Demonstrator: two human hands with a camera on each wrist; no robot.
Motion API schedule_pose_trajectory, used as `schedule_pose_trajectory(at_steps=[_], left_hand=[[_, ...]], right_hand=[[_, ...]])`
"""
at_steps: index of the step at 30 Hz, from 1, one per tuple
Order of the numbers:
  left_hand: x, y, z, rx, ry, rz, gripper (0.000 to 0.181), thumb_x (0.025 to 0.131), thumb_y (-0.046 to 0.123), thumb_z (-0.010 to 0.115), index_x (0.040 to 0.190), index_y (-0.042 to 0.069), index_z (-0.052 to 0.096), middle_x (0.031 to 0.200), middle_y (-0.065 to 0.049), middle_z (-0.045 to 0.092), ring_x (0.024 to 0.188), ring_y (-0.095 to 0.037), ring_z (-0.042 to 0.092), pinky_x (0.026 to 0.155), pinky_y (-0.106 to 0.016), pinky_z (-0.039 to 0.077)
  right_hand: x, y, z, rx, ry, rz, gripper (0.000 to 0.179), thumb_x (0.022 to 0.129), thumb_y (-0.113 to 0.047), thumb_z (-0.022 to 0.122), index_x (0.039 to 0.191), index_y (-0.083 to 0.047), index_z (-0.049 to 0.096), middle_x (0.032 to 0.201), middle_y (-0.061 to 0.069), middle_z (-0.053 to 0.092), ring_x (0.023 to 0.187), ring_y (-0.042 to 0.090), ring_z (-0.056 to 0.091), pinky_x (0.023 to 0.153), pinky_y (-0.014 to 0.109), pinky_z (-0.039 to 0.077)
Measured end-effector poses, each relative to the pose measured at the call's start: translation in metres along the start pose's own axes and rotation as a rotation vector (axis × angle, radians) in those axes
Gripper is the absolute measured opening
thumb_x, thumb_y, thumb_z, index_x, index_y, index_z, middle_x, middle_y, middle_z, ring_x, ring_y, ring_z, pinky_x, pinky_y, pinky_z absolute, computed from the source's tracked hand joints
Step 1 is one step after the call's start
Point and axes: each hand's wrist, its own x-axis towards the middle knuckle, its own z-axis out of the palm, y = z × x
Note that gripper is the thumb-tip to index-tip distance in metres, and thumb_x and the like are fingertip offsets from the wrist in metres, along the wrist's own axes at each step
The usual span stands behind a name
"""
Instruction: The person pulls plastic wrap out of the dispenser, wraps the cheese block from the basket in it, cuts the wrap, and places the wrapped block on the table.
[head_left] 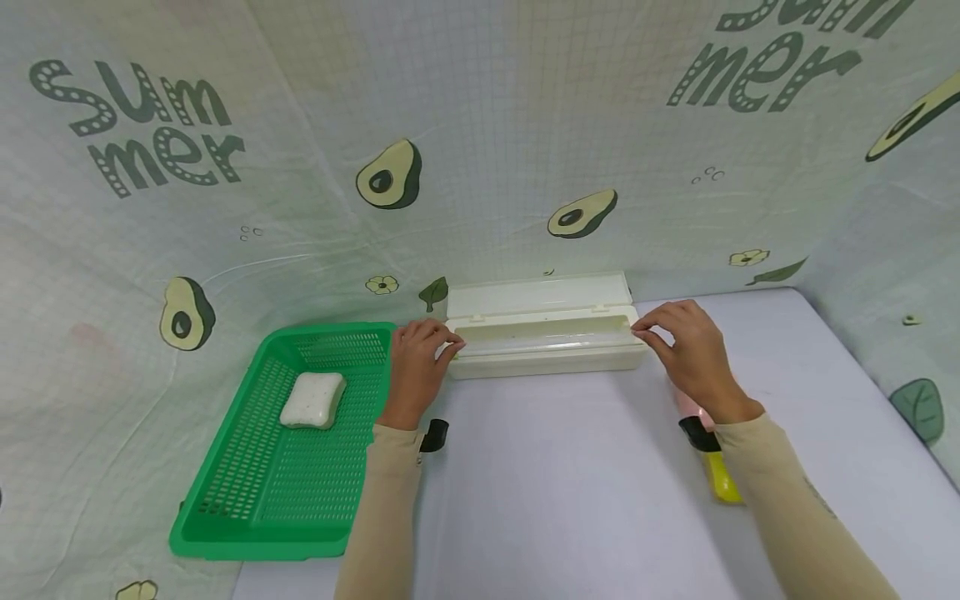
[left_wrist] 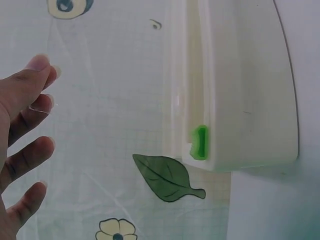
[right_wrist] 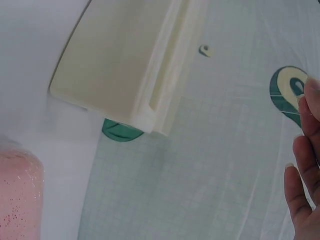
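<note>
A long cream cling film dispenser point(head_left: 547, 362) lies at the back of the table with its lid point(head_left: 540, 293) raised. Clear cling film point(head_left: 551, 340) shows as a glossy band along its opening. At the dispenser's left end, my left hand point(head_left: 416, 362) pinches the film between thumb and forefinger, the other fingers spread. My right hand point(head_left: 693, 354) pinches at the opposite end in the same way; the film there is barely visible. A green slide cutter point(left_wrist: 200, 143) sits at the dispenser's left end in the left wrist view.
Left of the dispenser stands a green mesh basket point(head_left: 187, 533) with a white, cushion-shaped block point(head_left: 311, 400) inside. A pink, speckled, plastic-wrapped item point(right_wrist: 20, 195) and a yellow item point(head_left: 723, 479) lie by my right forearm. A printed sheet hangs behind the table.
</note>
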Motion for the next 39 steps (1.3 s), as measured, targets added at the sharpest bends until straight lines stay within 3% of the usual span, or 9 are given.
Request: schedule_pose_trajectory(at_steps=[13, 39], left_hand=[[0.006, 0.003, -0.012, 0.011, 0.071, 0.059, 0.011, 0.088, 0.019, 0.085, 0.093, 0.009, 0.081, 0.090, -0.004, 0.070, 0.091, -0.027, 0.062, 0.095, -0.054, 0.047], [0.016, 0.014, -0.038, -0.005, 0.117, 0.109, 0.010, 0.089, 0.018, 0.083, 0.094, 0.009, 0.080, 0.090, -0.005, 0.072, 0.094, -0.028, 0.062, 0.094, -0.053, 0.045]], right_hand=[[0.007, -0.011, -0.014, -0.009, 0.016, -0.003, 0.023, 0.076, 0.010, 0.087, 0.092, -0.002, 0.078, 0.090, 0.014, 0.074, 0.094, 0.036, 0.061, 0.082, 0.047, 0.045], [0.016, -0.026, -0.036, -0.024, 0.060, -0.022, 0.020, 0.077, 0.011, 0.086, 0.091, 0.001, 0.077, 0.090, 0.016, 0.075, 0.095, 0.035, 0.059, 0.083, 0.040, 0.042]])
